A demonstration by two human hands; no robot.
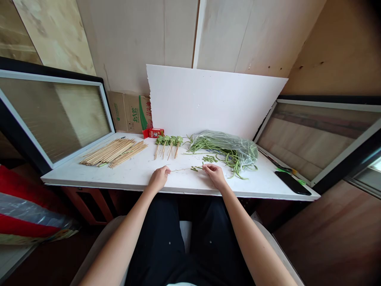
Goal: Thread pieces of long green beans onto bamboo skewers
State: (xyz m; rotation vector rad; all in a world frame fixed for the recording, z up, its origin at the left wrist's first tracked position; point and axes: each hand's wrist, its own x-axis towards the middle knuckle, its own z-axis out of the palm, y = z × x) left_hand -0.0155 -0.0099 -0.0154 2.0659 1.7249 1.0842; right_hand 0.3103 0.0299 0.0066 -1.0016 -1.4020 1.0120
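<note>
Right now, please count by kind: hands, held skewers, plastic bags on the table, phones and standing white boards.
Left hand and right hand: 2
Held skewer: 1
Plastic bag: 1
Phone: 1
White board: 1
Total: 6

A thin, pale wooden skewer [180, 170] runs almost level, roughly parallel to the front edge of the worktop [256, 185] and near that edge's middle. Short green bean pieces [194, 169] cluster at its right end; whether all are threaded is unclear.
</note>
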